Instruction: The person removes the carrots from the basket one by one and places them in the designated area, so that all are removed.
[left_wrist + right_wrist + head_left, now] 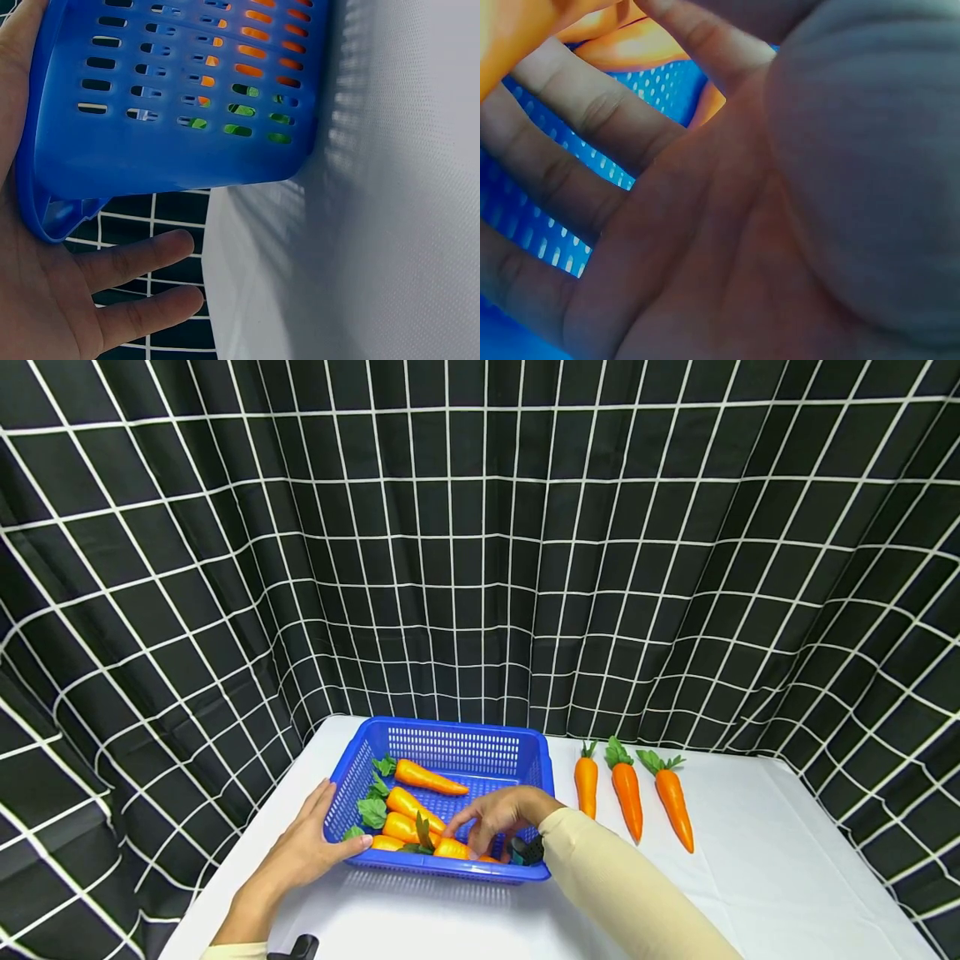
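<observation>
A blue slotted basket (442, 727) stands on the white table and holds several orange carrots with green tops (427, 778). My left hand (307, 843) rests flat against the basket's (172, 157) front left corner, the straight fingers (127, 259) beneath the rim. My right hand (487, 827), in a cream sleeve, reaches into the basket from the front right. Its spread fingers (592, 112) come down on a carrot (452, 849) lying along the near wall. No finger plainly closes round it.
Three more carrots (627, 793) lie side by side on the table (750, 860) right of the basket, tips toward me. A black curtain with a white grid (480, 527) hangs close behind and on both sides. The table's left edge (210, 247) runs just beside the basket.
</observation>
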### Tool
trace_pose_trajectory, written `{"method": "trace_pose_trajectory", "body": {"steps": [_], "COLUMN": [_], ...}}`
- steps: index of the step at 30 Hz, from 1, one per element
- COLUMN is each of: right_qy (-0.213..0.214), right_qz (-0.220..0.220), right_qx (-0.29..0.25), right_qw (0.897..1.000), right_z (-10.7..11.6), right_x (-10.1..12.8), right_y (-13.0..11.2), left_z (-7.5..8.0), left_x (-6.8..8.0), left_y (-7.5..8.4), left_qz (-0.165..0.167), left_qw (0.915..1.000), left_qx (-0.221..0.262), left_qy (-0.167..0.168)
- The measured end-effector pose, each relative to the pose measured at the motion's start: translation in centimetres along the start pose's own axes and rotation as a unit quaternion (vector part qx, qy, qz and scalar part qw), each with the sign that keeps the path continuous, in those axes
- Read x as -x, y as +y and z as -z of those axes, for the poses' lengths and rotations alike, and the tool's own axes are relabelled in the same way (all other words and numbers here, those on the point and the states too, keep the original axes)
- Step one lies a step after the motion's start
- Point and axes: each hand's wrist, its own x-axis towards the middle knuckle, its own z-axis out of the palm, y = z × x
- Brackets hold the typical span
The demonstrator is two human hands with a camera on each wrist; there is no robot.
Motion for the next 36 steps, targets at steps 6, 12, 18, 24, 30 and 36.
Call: {"method": "trace_pose_trajectory", "body": {"steps": [6, 12, 18, 24, 30, 36], "right_qy": [-0.006, -0.003, 0.012, 0.036, 0.07, 0.088], "right_qz": [-0.008, -0.019, -0.003, 0.03, 0.079, 0.117], "right_qx": [0.003, -0.002, -0.018, -0.039, -0.054, -0.084], "right_qw": [1.0, 1.0, 1.0, 0.998, 0.993, 0.986], "right_z": [-0.07, -0.18, -0.21, -0.07, 0.24, 0.58], "right_x": [-0.1, -0.18, -0.12, 0.06, 0.1, 0.32], "right_y": [0.23, 0.31, 0.28, 0.34, 0.29, 0.03], "left_z": [-0.15, -0.2, -0.15, -0.18, -0.12, -0.04], "left_x": [0.05, 0.17, 0.19, 0.16, 0.01, -0.08], "left_y": [-0.05, -0.03, 0.03, 0.06, 0.03, -0.03], "left_qz": [0.005, 0.009, 0.009, 0.018, 0.014, 0.01], "left_qw": [1.0, 0.9999, 0.9999, 0.9997, 0.9998, 0.9999], "left_qx": [-0.001, -0.001, 0.0, 0.001, -0.002, -0.002], "left_qy": [-0.003, -0.006, -0.007, -0.013, -0.011, -0.008]}}
